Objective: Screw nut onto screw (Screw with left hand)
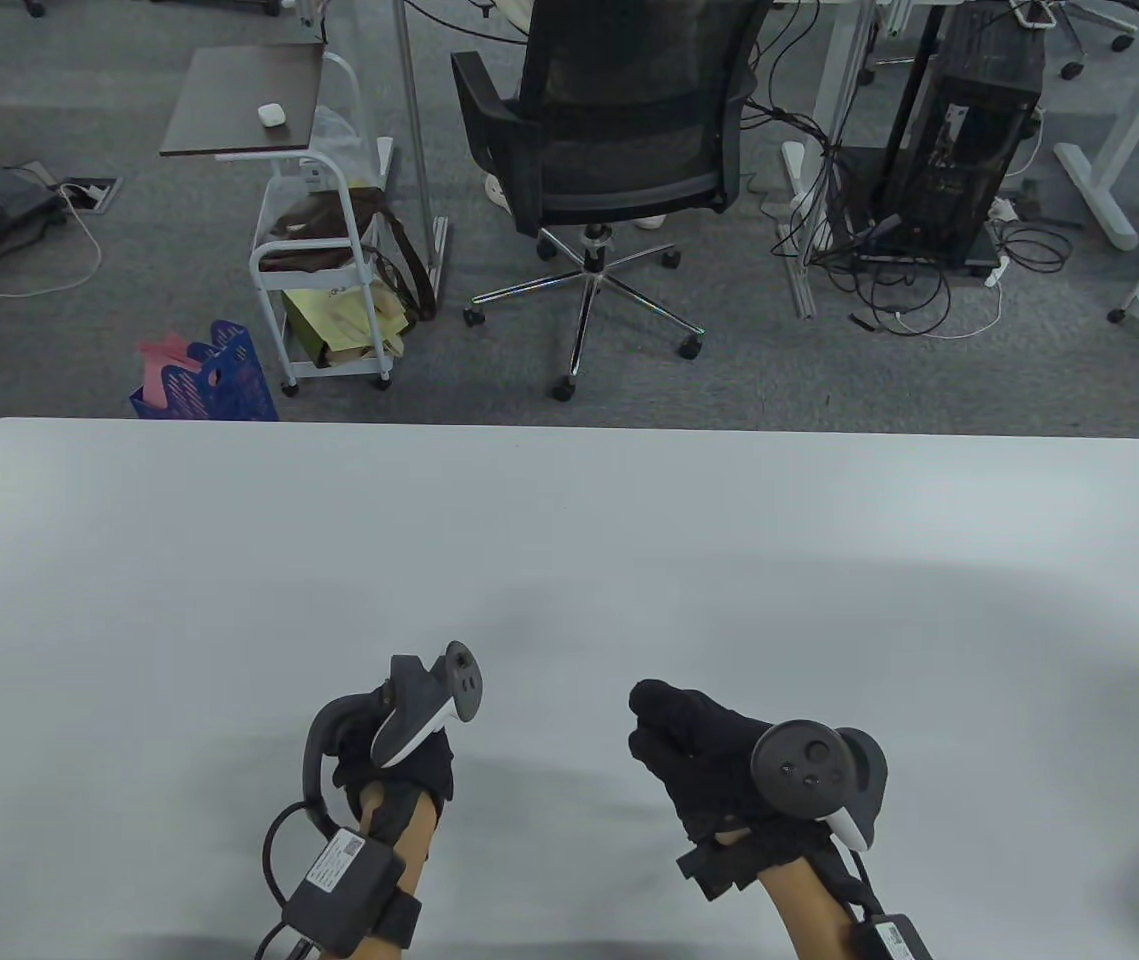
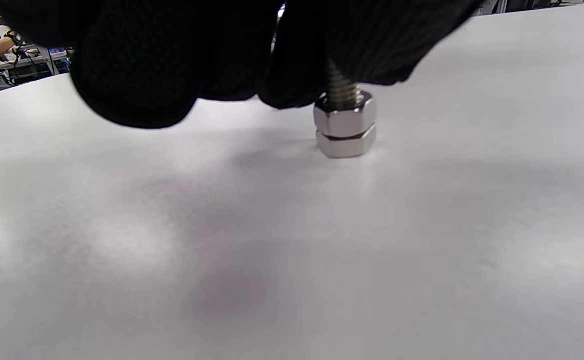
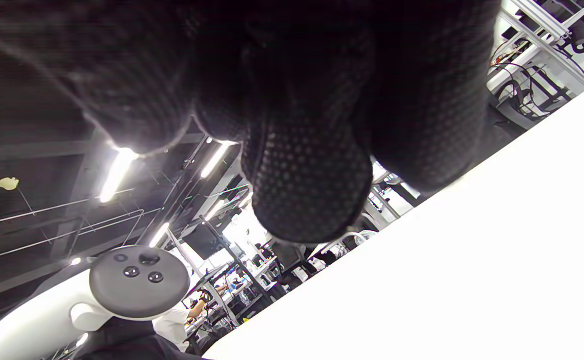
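Gloved fingers (image 2: 137,75) of the left hand (image 1: 399,760) hang closest to the lens, their grip closed on the threaded top of the screw (image 2: 341,87), which stands head-down on the white surface (image 2: 292,240). Just above that head sits the nut (image 2: 344,114). Well apart from the screw, the right hand (image 1: 699,750) hovers with fingers curled, grasping nothing visible.

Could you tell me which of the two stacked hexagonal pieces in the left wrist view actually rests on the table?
The lower hexagonal piece; the upper one sits on it, nearer the left hand's fingers holding the threaded shaft.
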Demonstrator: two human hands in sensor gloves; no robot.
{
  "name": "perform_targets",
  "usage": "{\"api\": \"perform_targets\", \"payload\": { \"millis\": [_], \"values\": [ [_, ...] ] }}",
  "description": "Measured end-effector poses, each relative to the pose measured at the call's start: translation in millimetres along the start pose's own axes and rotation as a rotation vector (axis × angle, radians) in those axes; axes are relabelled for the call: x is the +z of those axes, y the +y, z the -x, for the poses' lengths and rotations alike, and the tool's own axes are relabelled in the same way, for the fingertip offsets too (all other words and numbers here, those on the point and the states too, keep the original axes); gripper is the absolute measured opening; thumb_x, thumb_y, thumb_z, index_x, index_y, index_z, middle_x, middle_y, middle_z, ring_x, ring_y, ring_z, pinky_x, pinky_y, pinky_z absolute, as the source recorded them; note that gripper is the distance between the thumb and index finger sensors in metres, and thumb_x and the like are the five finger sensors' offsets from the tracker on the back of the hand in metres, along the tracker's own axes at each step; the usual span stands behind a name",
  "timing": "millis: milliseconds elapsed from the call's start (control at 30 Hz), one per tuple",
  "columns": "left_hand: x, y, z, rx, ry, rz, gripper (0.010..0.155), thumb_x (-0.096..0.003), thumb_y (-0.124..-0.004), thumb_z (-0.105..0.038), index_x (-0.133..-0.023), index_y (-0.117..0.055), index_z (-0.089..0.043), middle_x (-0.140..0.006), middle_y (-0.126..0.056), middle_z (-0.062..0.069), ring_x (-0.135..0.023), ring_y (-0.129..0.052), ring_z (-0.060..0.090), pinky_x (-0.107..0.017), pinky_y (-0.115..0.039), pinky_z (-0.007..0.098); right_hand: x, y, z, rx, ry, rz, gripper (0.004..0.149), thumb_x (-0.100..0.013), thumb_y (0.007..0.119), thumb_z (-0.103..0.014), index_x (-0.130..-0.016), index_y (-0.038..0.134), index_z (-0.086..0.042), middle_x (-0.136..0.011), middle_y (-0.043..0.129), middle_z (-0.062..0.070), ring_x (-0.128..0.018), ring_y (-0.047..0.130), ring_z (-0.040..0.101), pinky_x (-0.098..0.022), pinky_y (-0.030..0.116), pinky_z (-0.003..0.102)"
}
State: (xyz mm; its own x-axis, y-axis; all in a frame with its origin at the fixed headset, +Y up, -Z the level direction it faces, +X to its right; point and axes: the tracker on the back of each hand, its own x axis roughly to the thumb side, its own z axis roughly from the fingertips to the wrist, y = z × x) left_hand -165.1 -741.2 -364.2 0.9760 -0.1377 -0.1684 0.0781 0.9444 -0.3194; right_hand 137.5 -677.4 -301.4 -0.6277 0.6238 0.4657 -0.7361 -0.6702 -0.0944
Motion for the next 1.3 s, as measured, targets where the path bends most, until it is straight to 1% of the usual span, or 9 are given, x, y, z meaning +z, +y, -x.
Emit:
{"api": "perform_targets", "payload": {
  "millis": [233,300,367,500,600,700,800,933,1300],
  "values": [
    [0.2,-2.4,0.0,0.02,0.014,0.014,0.053,-0.0431,-0.072,-0.04,-0.088,-0.078,-0.013,-0.078,-0.086,0.023,-0.054,-0.094,0.043,-0.048,-0.071,0.06,-0.1,0.3,0.6,0.018,0.0,-0.01,0.052,-0.036,0.089,-0.042,-0.081,0.085,-0.018,-0.07,0.101,0.009,-0.038,0.115,0.017,-0.04,0.097,0.045],
    [3.3,0.5,0.9,0.038,0.021,0.007,0.06,-0.0429,-0.071,-0.043,-0.095,-0.072,-0.012,-0.084,-0.082,0.025,-0.058,-0.092,0.044,-0.051,-0.069,0.06,-0.2,-0.3,0.9,0.028,-0.001,-0.007,0.051,-0.036,0.088,-0.043,-0.081,0.086,-0.018,-0.07,0.101,0.009,-0.039,0.115,0.018,-0.04,0.097,0.045],
    [10.4,9.3,-0.7,0.074,-0.003,-0.044,0.067,-0.0424,-0.07,-0.046,-0.1,-0.065,-0.013,-0.093,-0.075,0.026,-0.066,-0.089,0.045,-0.055,-0.067,0.061,0.2,-1.8,0.9,0.062,-0.009,0.009,0.052,-0.037,0.087,-0.043,-0.082,0.086,-0.017,-0.073,0.099,0.012,-0.043,0.114,0.022,-0.042,0.095,0.048],
    [35.6,35.6,-12.8,0.221,-0.165,-0.242,0.074,-0.0417,-0.07,-0.049,-0.106,-0.057,-0.015,-0.109,-0.059,0.025,-0.09,-0.074,0.053,-0.067,-0.054,0.067,0.5,-8.9,-1.4,0.29,-0.073,0.051,0.055,-0.037,0.086,-0.046,-0.084,0.085,-0.018,-0.081,0.094,0.014,-0.053,0.111,0.028,-0.048,0.09,0.052],
    [59.0,50.5,-28.8,0.335,-0.328,-0.303,0.077,-0.0417,-0.07,-0.05,-0.108,-0.052,-0.017,-0.116,-0.049,0.022,-0.101,-0.061,0.055,-0.071,-0.045,0.069,1.0,-16.0,-5.0,0.521,-0.141,0.081,0.057,-0.037,0.085,-0.049,-0.086,0.083,-0.021,-0.088,0.09,0.013,-0.063,0.108,0.03,-0.053,0.086,0.054],
    [79.0,59.2,-45.1,0.385,-0.456,-0.349,0.077,-0.0416,-0.07,-0.051,-0.109,-0.05,-0.018,-0.118,-0.045,0.019,-0.106,-0.053,0.055,-0.073,-0.04,0.07,1.5,-22.4,-6.1,0.67,-0.178,0.112,0.06,-0.036,0.084,-0.052,-0.089,0.08,-0.024,-0.094,0.085,0.011,-0.071,0.103,0.033,-0.057,0.082,0.056],
    [94.6,61.5,-63.0,0.379,-0.548,-0.35,0.078,-0.0417,-0.069,-0.051,-0.11,-0.048,-0.02,-0.12,-0.039,0.017,-0.109,-0.045,0.054,-0.074,-0.035,0.071,1.4,-28.0,-5.1,0.83,-0.192,0.108,0.062,-0.036,0.083,-0.055,-0.091,0.077,-0.026,-0.1,0.08,0.009,-0.078,0.098,0.036,-0.06,0.078,0.057],
    [102.8,55.5,-83.2,0.279,-0.602,-0.327,0.079,-0.0415,-0.069,-0.052,-0.111,-0.045,-0.023,-0.121,-0.034,0.014,-0.112,-0.038,0.051,-0.075,-0.029,0.07,-0.2,-33.4,0.9,0.982,-0.168,0.091,0.067,-0.035,0.082,-0.058,-0.095,0.072,-0.03,-0.107,0.071,0.006,-0.088,0.089,0.04,-0.064,0.073,0.059],
    [102.2,43.2,-95.0,0.214,-0.61,-0.262,0.079,-0.0416,-0.069,-0.053,-0.111,-0.044,-0.024,-0.121,-0.03,0.013,-0.112,-0.034,0.05,-0.075,-0.026,0.07,-0.1,-36.6,10.3,1.03,-0.115,0.08,0.071,-0.035,0.082,-0.06,-0.098,0.067,-0.03,-0.112,0.062,0.006,-0.094,0.08,0.044,-0.067,0.065,0.062]
  ]
}}
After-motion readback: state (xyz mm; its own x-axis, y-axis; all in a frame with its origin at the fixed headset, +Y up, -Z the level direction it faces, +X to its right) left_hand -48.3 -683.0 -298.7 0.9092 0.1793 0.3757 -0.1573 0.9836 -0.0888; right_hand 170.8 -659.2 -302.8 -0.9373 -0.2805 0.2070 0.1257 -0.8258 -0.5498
